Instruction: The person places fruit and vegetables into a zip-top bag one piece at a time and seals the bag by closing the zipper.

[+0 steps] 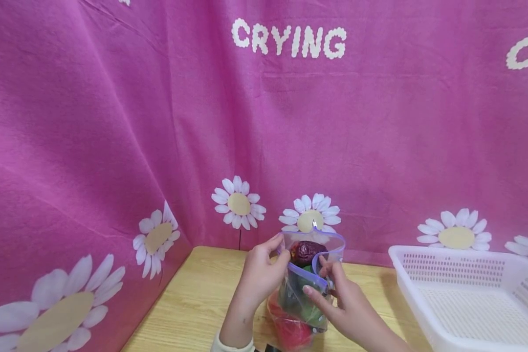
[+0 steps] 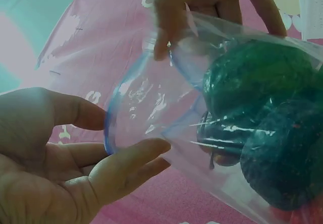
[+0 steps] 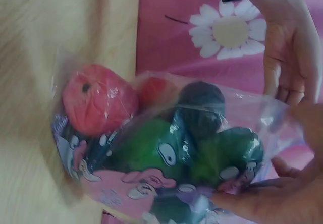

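Note:
A clear zip bag [image 1: 305,288] with a blue-purple sealing edge and cartoon print stands between my hands, its mouth spread apart. My left hand [image 1: 264,271] pinches the left side of the mouth. On the other side, my right hand [image 1: 345,303] grips the front right edge, with fingers inside the rim and the thumb outside. Near the top of the bag lies a wrinkled dark purple piece [image 1: 309,252]. Lower down are a round red piece [image 3: 98,100], a green piece [image 3: 234,156] and a dark green piece [image 3: 202,108], resembling fruit or vegetables. The plastic's glare blurs their exact kinds.
A white perforated plastic basket [image 1: 466,305] stands to the right on the wooden table [image 1: 207,278]. Behind and to the left hangs a pink cloth [image 1: 369,146] with daisies and white lettering, reaching down to the table's edges.

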A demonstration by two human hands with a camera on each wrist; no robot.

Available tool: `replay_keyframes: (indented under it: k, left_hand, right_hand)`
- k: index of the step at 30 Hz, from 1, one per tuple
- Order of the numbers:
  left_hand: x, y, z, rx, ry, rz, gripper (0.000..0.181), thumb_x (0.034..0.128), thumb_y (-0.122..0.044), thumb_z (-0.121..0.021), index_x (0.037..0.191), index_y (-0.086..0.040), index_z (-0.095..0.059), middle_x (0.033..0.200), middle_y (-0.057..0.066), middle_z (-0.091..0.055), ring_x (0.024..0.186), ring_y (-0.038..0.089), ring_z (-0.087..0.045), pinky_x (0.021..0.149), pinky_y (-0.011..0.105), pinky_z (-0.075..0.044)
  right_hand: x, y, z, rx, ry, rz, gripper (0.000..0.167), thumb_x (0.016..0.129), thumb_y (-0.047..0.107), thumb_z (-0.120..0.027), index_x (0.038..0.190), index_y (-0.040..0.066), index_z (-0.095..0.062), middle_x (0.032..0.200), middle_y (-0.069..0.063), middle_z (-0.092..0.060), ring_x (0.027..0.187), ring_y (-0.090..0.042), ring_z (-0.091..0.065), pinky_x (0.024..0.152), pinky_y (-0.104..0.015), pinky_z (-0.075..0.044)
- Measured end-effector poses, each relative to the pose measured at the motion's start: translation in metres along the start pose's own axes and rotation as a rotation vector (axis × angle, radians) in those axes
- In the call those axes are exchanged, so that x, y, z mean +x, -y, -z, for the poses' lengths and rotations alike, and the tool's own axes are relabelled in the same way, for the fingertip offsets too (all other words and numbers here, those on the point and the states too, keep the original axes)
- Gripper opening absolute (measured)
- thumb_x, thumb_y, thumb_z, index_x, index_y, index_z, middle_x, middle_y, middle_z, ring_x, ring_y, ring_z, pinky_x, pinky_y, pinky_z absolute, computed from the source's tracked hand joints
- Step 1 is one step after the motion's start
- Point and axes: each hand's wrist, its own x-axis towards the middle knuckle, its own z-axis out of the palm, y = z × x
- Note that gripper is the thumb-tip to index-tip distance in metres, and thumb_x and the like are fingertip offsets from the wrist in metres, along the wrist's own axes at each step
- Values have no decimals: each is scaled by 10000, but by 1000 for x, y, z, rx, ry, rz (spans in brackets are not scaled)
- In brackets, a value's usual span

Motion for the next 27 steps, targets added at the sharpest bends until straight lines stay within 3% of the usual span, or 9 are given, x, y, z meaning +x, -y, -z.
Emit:
replay_keyframes:
  k: [4, 6, 8, 10, 13, 18, 21, 24, 27]
  left_hand:
    - [0, -1, 3, -42, 23, 2, 459, 975, -82, -583, 1413, 49, -554, 1515, 193, -491, 422, 37, -428, 494, 165, -468]
    - [-1, -1, 5, -63, 37, -4, 445, 983, -96, -585, 1415, 12, -573, 1527, 167, -487, 487, 45, -528, 574, 195, -543]
    - [-2, 0, 6, -68, 45, -24, 431, 993, -110, -582, 1414, -20, -588, 1532, 137, -490, 596, 99, -639, 617, 237, -577]
    - [-2, 1, 9, -46, 39, -55, 412, 1005, -129, -575, 1407, -47, -604, 1526, 115, -502, 804, 158, -716, 682, 260, -592]
    - [-1, 5, 14, -1, 10, -102, 389, 1018, -146, -567, 1393, -60, -620, 1453, 99, -581, 1076, 230, -693, 737, 261, -577]
    - [6, 18, 20, 65, -57, -83, 422, 1018, -166, -571, 1422, -49, -587, 1380, 135, -632, 1119, 279, -638, 719, 299, -550]
    - [11, 28, 22, 56, -88, -36, 471, 1025, -166, -557, 1471, -20, -518, 1444, 182, -569, 1201, 325, -607, 821, 375, -577]
    - [16, 39, 22, -20, -52, -22, 497, 1038, -136, -526, 1507, 11, -450, 1517, 203, -484, 1347, 366, -509, 1032, 489, -488]
    - [21, 50, 19, -121, 52, -45, 514, 1052, -99, -491, 1533, 41, -379, 1573, 224, -396, 1408, 398, -427, 1118, 542, -374]
  right_hand:
    - [3, -6, -6, -62, -133, 154, 243, 927, -26, -677, 1164, -13, -625, 1317, -276, -630, 1111, -373, -666, 777, -378, -603]
    - [6, -9, -6, -112, -194, 240, 328, 873, -112, -687, 1187, -24, -649, 1220, -221, -699, 1022, -250, -706, 763, -298, -599]
    - [8, -12, -3, -174, -248, 301, 299, 831, -150, -700, 1084, 4, -661, 949, -87, -755, 808, -61, -682, 676, -152, -554]
    - [9, -14, 3, -220, -292, 331, 283, 810, -165, -703, 962, 62, -630, 718, 58, -632, 647, 68, -518, 556, -83, -442]
    - [13, -16, 15, -210, -294, 372, 335, 807, -200, -671, 871, 101, -538, 663, 135, -381, 570, 60, -314, 470, -104, -301]
    - [13, -22, 41, -126, -131, 486, 378, 786, -265, -629, 909, 81, -538, 754, 73, -540, 641, 15, -446, 535, -114, -385]
    - [10, -28, 55, -13, 34, 556, 319, 835, -252, -601, 949, 42, -551, 879, -5, -656, 794, -27, -582, 692, -131, -479]
    - [5, -37, 66, 138, 163, 616, 251, 880, -236, -562, 979, -6, -565, 1013, -71, -693, 1003, -71, -639, 871, -163, -506]
    - [-1, -45, 73, 252, 271, 630, 267, 879, -267, -526, 1023, -45, -563, 1092, -106, -673, 1136, -101, -626, 946, -189, -498]
